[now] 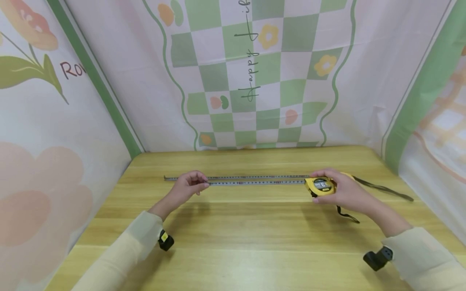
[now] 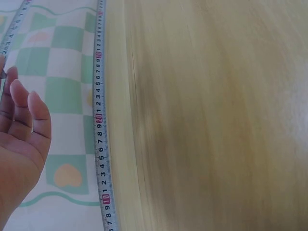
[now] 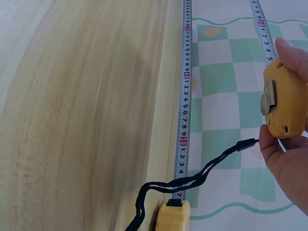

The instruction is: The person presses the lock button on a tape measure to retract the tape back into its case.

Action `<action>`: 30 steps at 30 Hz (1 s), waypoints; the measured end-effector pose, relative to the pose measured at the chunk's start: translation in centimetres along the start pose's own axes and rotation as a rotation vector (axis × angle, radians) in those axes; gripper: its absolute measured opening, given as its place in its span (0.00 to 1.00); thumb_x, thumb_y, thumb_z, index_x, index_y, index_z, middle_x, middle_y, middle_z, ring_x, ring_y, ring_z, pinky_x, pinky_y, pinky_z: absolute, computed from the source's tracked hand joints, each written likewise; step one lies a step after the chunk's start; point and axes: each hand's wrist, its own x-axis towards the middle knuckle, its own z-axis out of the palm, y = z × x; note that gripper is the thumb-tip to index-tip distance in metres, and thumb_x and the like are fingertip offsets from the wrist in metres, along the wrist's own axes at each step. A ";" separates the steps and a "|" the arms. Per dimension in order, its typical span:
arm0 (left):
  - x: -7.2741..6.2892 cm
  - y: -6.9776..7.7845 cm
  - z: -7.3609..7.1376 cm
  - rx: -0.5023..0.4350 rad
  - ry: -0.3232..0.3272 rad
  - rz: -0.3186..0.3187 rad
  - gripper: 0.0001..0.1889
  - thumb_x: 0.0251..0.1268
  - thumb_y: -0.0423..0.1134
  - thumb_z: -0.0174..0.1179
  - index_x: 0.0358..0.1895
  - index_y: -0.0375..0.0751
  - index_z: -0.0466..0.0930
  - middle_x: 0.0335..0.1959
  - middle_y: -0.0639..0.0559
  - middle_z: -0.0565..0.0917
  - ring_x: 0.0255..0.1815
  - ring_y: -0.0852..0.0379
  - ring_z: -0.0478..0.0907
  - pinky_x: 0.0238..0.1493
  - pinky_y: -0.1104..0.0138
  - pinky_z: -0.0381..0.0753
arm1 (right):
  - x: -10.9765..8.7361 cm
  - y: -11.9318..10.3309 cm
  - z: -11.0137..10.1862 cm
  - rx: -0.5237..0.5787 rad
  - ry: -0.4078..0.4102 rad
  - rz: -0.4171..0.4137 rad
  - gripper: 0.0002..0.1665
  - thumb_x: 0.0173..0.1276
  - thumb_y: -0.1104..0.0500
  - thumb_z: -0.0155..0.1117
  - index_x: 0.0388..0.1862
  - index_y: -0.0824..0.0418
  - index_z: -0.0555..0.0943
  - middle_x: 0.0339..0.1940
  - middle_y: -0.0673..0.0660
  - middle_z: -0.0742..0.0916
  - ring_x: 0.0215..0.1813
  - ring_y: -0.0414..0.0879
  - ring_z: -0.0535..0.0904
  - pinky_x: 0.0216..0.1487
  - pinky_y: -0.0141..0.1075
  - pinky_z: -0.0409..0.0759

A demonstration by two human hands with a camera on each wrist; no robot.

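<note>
My right hand [image 1: 344, 190] grips a yellow tape measure [image 1: 321, 186], fingers and thumb on opposite sides of its case. From the case a metal blade [image 1: 255, 183] stretches left to my left hand [image 1: 186, 186], which pinches its end between thumb and fingers. Beyond it lies a second blade [image 1: 244, 177], drawn out along the far part of the table. Its yellow case [image 3: 173, 217] shows at the bottom of the right wrist view and is mostly behind my right hand in the head view. A black strap [image 3: 197, 179] hangs from the held case.
The wooden table [image 1: 236, 238] has its far edge against a hanging cloth [image 1: 255, 81] with green checks. The second tape's black strap [image 1: 386, 189] trails right across the table. More printed cloth [image 1: 43, 182] hangs at the left, and another panel at the right.
</note>
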 end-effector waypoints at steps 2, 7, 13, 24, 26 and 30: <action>0.0 0.0 0.1 0.001 -0.002 0.001 0.09 0.67 0.36 0.62 0.44 0.33 0.77 0.39 0.43 0.81 0.37 0.45 0.76 0.37 0.61 0.80 | 0.0 0.0 0.0 -0.001 -0.002 -0.001 0.39 0.51 0.50 0.80 0.60 0.59 0.75 0.55 0.61 0.78 0.46 0.52 0.75 0.40 0.35 0.78; 0.2 0.2 0.4 -0.007 -0.005 -0.006 0.09 0.67 0.34 0.62 0.45 0.32 0.77 0.38 0.45 0.81 0.36 0.48 0.76 0.36 0.63 0.79 | 0.0 -0.2 0.0 0.017 -0.009 -0.009 0.39 0.52 0.54 0.80 0.61 0.62 0.74 0.55 0.63 0.78 0.47 0.53 0.75 0.39 0.34 0.78; 0.4 0.2 0.6 -0.025 -0.005 -0.019 0.09 0.68 0.32 0.61 0.46 0.31 0.77 0.37 0.48 0.81 0.35 0.51 0.75 0.35 0.66 0.79 | 0.1 -0.4 0.1 0.026 -0.011 -0.003 0.40 0.52 0.54 0.80 0.62 0.62 0.73 0.55 0.63 0.78 0.47 0.52 0.75 0.40 0.34 0.79; -0.6 2.9 1.3 -0.024 -0.010 -0.003 0.07 0.68 0.29 0.59 0.44 0.28 0.76 0.36 0.49 0.81 0.32 0.57 0.74 0.36 0.62 0.79 | 0.2 -0.5 0.4 -0.013 0.003 -0.015 0.40 0.51 0.50 0.80 0.61 0.60 0.75 0.54 0.61 0.78 0.44 0.51 0.76 0.39 0.35 0.77; -0.6 2.9 1.4 -0.027 -0.010 -0.003 0.07 0.68 0.29 0.59 0.44 0.27 0.76 0.36 0.49 0.81 0.32 0.56 0.74 0.36 0.62 0.79 | 0.3 -0.6 0.5 -0.015 0.001 -0.016 0.40 0.51 0.49 0.80 0.61 0.59 0.75 0.55 0.60 0.78 0.45 0.50 0.76 0.39 0.35 0.78; -0.5 2.9 1.6 -0.035 -0.018 -0.006 0.07 0.68 0.29 0.59 0.44 0.28 0.76 0.35 0.49 0.81 0.32 0.56 0.73 0.35 0.65 0.78 | 0.4 -0.8 0.6 -0.004 -0.013 -0.014 0.40 0.52 0.50 0.79 0.61 0.60 0.74 0.56 0.61 0.77 0.46 0.51 0.75 0.40 0.35 0.78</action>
